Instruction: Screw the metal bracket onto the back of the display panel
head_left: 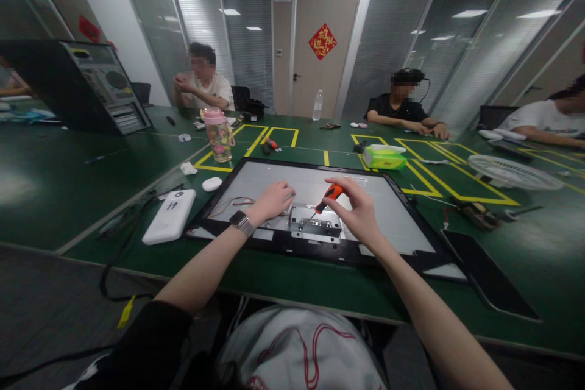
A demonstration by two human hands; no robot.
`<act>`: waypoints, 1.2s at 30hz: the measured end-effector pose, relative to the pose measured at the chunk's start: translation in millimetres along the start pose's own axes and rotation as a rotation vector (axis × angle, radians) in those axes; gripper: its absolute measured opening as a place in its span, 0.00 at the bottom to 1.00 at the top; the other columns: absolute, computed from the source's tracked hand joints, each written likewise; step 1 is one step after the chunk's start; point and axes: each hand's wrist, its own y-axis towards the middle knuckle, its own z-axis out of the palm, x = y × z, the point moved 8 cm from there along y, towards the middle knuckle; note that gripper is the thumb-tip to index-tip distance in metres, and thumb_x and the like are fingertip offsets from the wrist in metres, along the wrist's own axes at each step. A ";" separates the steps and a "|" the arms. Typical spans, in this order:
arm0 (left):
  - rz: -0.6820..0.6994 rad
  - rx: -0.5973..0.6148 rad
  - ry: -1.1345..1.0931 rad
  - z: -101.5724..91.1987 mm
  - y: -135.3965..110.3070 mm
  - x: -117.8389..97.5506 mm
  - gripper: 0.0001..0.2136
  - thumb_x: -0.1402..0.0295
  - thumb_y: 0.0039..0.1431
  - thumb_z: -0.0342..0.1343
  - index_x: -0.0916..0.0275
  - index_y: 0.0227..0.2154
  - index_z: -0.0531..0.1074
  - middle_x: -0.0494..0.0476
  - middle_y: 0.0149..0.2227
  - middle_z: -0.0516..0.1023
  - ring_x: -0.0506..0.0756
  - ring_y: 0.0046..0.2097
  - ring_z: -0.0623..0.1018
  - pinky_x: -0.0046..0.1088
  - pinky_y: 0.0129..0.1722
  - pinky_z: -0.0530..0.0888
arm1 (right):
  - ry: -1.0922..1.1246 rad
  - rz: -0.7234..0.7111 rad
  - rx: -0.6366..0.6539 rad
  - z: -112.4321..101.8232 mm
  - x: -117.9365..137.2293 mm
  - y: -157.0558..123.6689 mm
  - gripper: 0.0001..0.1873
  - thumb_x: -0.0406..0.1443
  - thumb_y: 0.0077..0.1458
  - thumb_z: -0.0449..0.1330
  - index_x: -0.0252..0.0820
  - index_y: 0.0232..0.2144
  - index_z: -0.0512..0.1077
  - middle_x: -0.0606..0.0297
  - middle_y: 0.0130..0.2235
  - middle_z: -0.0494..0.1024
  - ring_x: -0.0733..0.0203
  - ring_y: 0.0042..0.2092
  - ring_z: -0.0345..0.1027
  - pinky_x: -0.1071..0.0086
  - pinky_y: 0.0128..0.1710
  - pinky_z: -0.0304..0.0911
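A flat black-framed panel (247, 183), like the back of a monitor, lies on the green table before me. A metal bracket (315, 231) sits at its near middle edge. My right hand (359, 210) grips an orange and black screwdriver (333, 192) by the handle. The shaft slants down to the left, its tip at the bracket. My left hand (274, 200) rests on the panel just left of the bracket, fingers extended and holding nothing I can see. Thin wires (233, 202) run across the panel beside that hand.
Left of the panel are a white power bank (170, 217), a round white case (212, 184) and a pink-lidded bottle (218, 137). Beyond it lies a green tissue pack (384, 158). On the right are a dark flat slab (489, 274) and a white fan grille (514, 172). Several people sit around.
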 end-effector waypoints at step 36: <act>-0.009 0.000 -0.013 -0.8 -0.4 0.2 0.12 0.69 0.64 0.48 0.62 0.46 0.73 0.61 0.43 0.72 0.58 0.46 0.71 0.35 0.48 0.69 | 0.234 0.117 0.036 4.3 -6.1 -1.3 0.18 0.38 0.54 0.63 0.49 0.49 0.73 0.61 0.43 0.77 0.57 0.43 0.74 0.59 0.46 0.72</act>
